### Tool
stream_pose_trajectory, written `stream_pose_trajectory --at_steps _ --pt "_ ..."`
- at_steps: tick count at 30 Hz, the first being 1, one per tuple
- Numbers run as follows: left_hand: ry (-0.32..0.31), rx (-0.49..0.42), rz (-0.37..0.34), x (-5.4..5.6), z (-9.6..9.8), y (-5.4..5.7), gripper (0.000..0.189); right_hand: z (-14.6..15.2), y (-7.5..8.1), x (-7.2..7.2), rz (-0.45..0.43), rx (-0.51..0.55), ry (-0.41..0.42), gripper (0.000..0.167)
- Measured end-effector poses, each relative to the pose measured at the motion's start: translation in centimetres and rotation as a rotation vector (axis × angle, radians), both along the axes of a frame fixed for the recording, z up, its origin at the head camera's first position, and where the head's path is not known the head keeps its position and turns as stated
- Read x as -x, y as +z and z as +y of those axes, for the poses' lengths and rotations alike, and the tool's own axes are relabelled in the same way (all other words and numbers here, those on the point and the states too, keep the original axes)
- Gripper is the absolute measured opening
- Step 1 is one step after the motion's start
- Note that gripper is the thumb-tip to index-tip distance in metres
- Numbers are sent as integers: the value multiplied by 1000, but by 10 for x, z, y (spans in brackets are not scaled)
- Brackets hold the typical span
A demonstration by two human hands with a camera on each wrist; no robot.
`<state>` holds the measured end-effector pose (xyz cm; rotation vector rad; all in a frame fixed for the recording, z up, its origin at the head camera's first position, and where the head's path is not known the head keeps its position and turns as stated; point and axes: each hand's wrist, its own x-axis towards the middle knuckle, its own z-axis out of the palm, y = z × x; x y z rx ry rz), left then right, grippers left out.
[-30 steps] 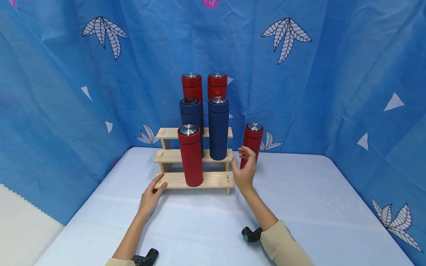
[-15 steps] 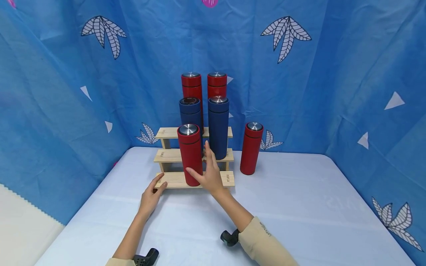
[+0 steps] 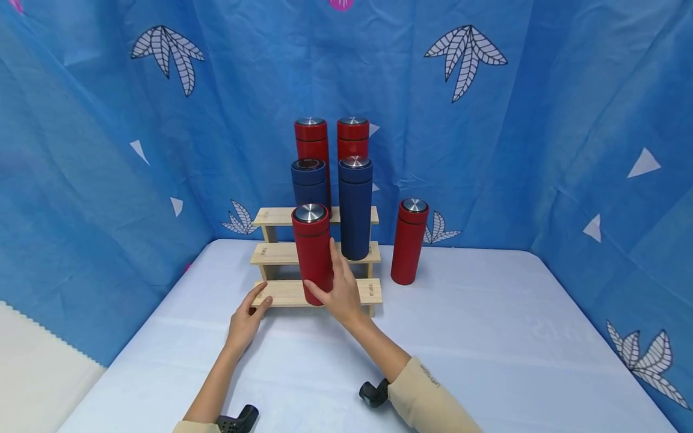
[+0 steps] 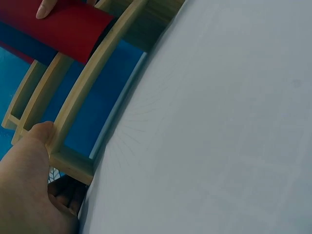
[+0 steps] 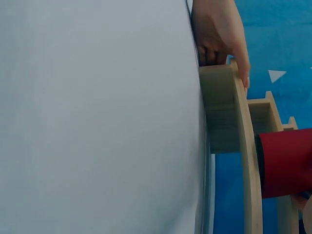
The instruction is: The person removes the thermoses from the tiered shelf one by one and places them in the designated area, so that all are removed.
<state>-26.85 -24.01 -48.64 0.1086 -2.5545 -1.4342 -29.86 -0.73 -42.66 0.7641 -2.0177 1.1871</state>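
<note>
A three-step wooden stand (image 3: 278, 293) carries several thermos bottles. My right hand (image 3: 343, 299) holds the red thermos (image 3: 313, 255) on the lowest step, thumb across its front and fingers along its right side. In the left wrist view, a fingertip of that hand lies against the red thermos (image 4: 63, 24), whose base is close to the step. My left hand (image 3: 245, 323) grips the left end of the lowest step; the left wrist view shows its thumb on the board's edge and its other fingers curled in shadow by the leg.
Two blue thermoses, one a blue thermos (image 3: 355, 210), stand on the middle step. Two red ones, including a red thermos (image 3: 353, 132), are on the top step. Another red thermos (image 3: 409, 243) stands on the white table (image 3: 476, 337) to the right. A blue curtain (image 3: 254, 78) hangs behind.
My right hand has moved left from near the separate red thermos to the red one on the lowest step. That thermos has shifted slightly right and towards me. My left hand stays put.
</note>
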Motion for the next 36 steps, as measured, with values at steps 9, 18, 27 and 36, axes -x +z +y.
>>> stream_pose_trajectory --at_steps 9,18,27,36 --pt "9 -2 5 0 1 -2 58 38 -4 -20 136 -14 16 102" --pt "5 3 24 0 0 -3 58 115 16 -18 297 40 -81 93" --pt "1 -8 15 0 -2 -2 58 184 34 3 312 97 -338 99" --pt "-3 -12 11 0 -1 -3 59 215 15 29 222 92 -470 100"
